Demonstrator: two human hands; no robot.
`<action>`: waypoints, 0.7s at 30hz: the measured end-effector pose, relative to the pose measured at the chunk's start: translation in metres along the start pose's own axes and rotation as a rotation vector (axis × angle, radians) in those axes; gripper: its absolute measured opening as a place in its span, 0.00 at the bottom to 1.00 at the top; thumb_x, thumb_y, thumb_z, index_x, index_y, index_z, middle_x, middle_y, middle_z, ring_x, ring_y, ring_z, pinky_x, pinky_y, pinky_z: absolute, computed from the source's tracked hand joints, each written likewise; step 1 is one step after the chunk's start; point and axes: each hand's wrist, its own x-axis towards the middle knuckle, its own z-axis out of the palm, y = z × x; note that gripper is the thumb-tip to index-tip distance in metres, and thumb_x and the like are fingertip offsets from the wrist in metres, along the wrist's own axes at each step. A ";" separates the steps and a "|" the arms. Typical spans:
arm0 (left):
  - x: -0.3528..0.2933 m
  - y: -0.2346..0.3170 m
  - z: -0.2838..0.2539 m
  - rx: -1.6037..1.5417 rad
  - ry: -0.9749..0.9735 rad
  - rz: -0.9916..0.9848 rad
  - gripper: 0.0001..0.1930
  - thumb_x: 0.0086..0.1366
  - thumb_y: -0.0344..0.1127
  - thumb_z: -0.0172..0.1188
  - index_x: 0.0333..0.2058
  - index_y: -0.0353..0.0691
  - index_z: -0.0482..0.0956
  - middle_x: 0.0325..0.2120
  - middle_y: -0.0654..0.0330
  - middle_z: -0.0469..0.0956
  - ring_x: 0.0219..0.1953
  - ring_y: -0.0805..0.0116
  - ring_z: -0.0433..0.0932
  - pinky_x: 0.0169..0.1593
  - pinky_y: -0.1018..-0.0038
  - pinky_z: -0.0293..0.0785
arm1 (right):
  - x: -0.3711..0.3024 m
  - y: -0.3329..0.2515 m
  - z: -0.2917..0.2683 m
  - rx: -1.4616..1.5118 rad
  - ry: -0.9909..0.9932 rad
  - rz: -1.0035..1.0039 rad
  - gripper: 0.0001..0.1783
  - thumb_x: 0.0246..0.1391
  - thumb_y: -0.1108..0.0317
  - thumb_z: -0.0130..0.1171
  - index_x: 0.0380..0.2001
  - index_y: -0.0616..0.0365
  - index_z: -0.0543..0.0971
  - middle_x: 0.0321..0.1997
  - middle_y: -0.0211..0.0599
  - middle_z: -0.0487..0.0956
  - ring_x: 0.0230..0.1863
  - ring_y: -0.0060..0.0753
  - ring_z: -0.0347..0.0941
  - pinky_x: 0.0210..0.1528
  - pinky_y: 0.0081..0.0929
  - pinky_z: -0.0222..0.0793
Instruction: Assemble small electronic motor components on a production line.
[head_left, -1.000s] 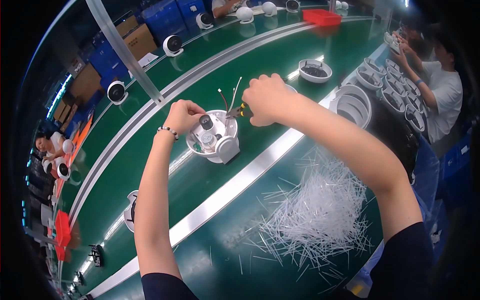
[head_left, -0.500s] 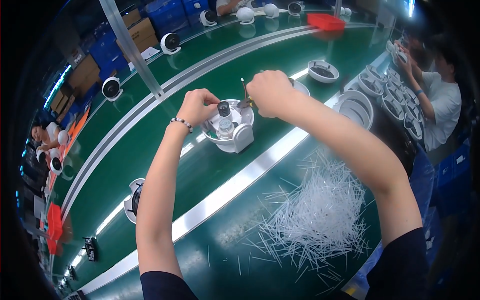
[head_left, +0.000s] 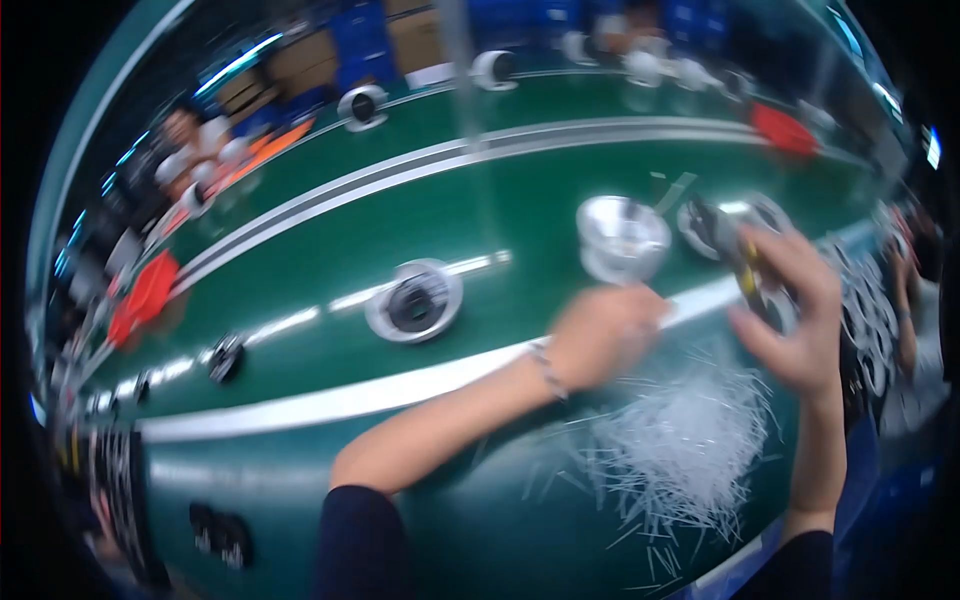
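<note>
right hand (head_left: pixel 800 315) around yellow-handled pliers (head_left: pixel 746 276); left hand (head_left: pixel 608 335), grip unclear, near spiky translucent strips (head_left: pixel 690 445)

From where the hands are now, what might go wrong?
1. The pliers in the right hand are close to the white housing and could knock it. 2. Blurred pale strands, probably wires, stick up beside the housing's rim and might snag on the pliers. 3. The left hand is near the pile of thin, clear strips and might scatter some.
</note>
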 end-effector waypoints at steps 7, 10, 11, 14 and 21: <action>-0.125 0.029 -0.096 0.244 0.158 -0.253 0.15 0.54 0.27 0.55 0.42 0.40 0.75 0.24 0.56 0.77 0.28 0.64 0.77 0.34 0.74 0.72 | -0.042 -0.077 0.070 0.216 -0.414 -0.153 0.28 0.23 0.66 0.64 0.37 0.58 0.76 0.27 0.37 0.73 0.26 0.37 0.68 0.31 0.26 0.64; -0.199 0.035 -0.160 0.279 0.279 -0.638 0.13 0.55 0.26 0.51 0.41 0.37 0.75 0.23 0.55 0.78 0.24 0.69 0.79 0.31 0.76 0.74 | -0.066 -0.101 0.102 0.276 -0.619 -0.285 0.27 0.25 0.61 0.65 0.37 0.55 0.76 0.27 0.35 0.72 0.28 0.37 0.68 0.31 0.28 0.63; -0.222 0.036 -0.179 0.317 0.314 -0.777 0.15 0.55 0.26 0.51 0.43 0.36 0.73 0.22 0.55 0.78 0.24 0.68 0.79 0.32 0.76 0.74 | -0.078 -0.111 0.111 0.284 -0.690 -0.329 0.27 0.27 0.59 0.64 0.38 0.54 0.76 0.28 0.34 0.72 0.29 0.36 0.68 0.32 0.29 0.63; -0.300 0.019 -0.234 0.656 0.398 -0.863 0.23 0.51 0.30 0.55 0.48 0.35 0.65 0.29 0.52 0.77 0.33 0.59 0.77 0.39 0.69 0.72 | -0.119 -0.142 0.153 0.398 -0.817 -0.459 0.28 0.30 0.55 0.62 0.40 0.52 0.75 0.30 0.33 0.71 0.31 0.36 0.68 0.33 0.30 0.62; -0.386 -0.054 -0.329 0.935 0.888 -1.356 0.33 0.45 0.45 0.62 0.44 0.26 0.64 0.39 0.36 0.69 0.44 0.41 0.68 0.48 0.59 0.65 | -0.154 -0.194 0.201 0.443 -0.829 -0.449 0.29 0.34 0.57 0.60 0.43 0.58 0.72 0.38 0.37 0.69 0.41 0.36 0.63 0.46 0.36 0.56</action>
